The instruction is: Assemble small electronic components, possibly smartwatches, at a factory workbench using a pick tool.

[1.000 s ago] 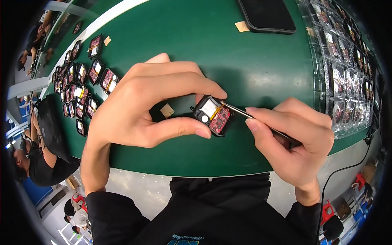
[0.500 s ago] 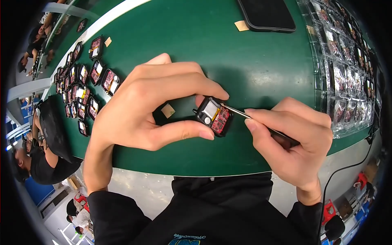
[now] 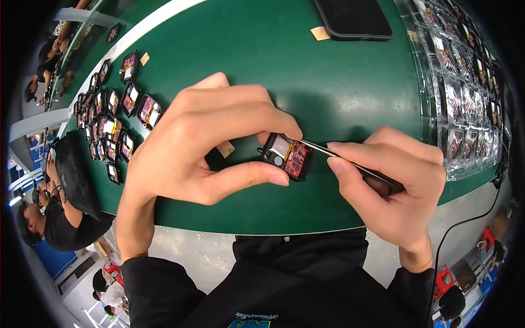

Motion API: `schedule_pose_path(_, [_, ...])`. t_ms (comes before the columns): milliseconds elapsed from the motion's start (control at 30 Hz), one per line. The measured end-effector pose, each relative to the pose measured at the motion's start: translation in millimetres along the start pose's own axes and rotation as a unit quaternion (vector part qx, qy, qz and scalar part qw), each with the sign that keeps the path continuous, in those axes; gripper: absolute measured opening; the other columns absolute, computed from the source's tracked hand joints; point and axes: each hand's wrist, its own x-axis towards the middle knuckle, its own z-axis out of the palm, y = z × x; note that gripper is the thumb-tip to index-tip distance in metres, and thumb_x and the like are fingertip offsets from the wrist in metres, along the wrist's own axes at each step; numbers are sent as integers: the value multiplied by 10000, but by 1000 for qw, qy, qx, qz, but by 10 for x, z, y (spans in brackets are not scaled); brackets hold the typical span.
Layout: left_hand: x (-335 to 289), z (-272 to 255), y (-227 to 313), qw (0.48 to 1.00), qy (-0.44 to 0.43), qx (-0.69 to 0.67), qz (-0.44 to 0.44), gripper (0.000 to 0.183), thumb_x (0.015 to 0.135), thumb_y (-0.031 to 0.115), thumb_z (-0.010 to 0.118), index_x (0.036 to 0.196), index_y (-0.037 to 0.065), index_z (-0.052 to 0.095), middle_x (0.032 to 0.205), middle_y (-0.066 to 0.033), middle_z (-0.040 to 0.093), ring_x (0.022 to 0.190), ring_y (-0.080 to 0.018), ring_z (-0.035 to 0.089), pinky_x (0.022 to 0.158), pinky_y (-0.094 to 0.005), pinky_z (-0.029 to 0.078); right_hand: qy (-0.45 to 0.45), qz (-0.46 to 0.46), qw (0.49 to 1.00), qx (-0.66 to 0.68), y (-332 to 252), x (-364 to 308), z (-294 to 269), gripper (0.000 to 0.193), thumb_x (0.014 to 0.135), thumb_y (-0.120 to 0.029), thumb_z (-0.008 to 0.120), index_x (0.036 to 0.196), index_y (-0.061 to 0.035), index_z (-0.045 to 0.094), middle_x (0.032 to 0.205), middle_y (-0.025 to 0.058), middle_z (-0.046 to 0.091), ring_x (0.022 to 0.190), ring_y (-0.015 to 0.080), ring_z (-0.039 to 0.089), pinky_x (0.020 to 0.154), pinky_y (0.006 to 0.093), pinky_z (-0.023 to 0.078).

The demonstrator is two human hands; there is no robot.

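Between the thumb and fingers of my left hand (image 3: 191, 142) is a small black electronic device case (image 3: 296, 158). It is uncovered, and a red circuit board, a silver battery with a yellow strip and a round white part show inside. My right hand (image 3: 396, 186) grips slim metal tweezers (image 3: 355, 165) like a pen. Their tip meets the upper right edge of the case, close to my left fingertip; whether it pinches anything is too small to tell. A small tan paper piece (image 3: 225, 148) lies on the table under my left hand, partly covered by it.
On the green table (image 3: 328, 76), several similar uncovered devices (image 3: 111, 128) cluster at the left. Clear plastic trays (image 3: 462, 104) of parts stand along the right. A black phone (image 3: 355, 19) lies at the far side beside a tan tag (image 3: 320, 34). Other people (image 3: 71, 218) sit at the left.
The tweezers' tip has shifted slightly up and right, from inside the case to its upper edge. The case has turned slightly in my left hand. The whole view has shifted a little.
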Motion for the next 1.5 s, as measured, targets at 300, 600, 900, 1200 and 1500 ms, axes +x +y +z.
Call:
schedule_pose_path(300, [6,4,8,1000,3,3,1,544,753,427,972,1108,37,835,957,-71,811,793,-207,711,715,-348,380,-3,-2,1000,14,20,-5,10,204,846,85,853,1039,20,870,720,25,666,562,58,515,508,249,328])
schedule_pose_path(600, [0,-11,26,1000,-7,15,-9,532,758,413,970,1108,36,836,978,-76,821,812,-217,725,713,-352,394,8,-7,1000,9,19,-11,5,196,852,80,856,1036,15,870,723,24,658,555,55,505,499,248,321])
schedule_pose_path(900, [6,-14,24,1000,-9,13,-4,522,765,394,969,1116,32,832,982,-76,822,815,-216,720,721,-350,394,21,-28,999,-13,28,-20,30,211,834,81,864,1031,7,872,719,12,655,531,50,479,485,250,312])
schedule_pose_path(1200, [11,-19,40,1000,-8,5,-5,522,769,375,976,1139,39,827,999,-70,823,825,-214,724,737,-351,393,21,-59,997,-40,19,-35,12,220,769,79,869,976,15,835,707,52,643,522,168,577,460,309,423])
schedule_pose_path(1500, [5,18,38,1000,-5,5,-19,567,746,322,1002,1200,46,805,925,-28,746,767,-183,663,752,-345,385,74,-7,997,4,23,-45,-55,162,858,39,883,1014,29,841,697,41,645,507,76,505,467,264,343])
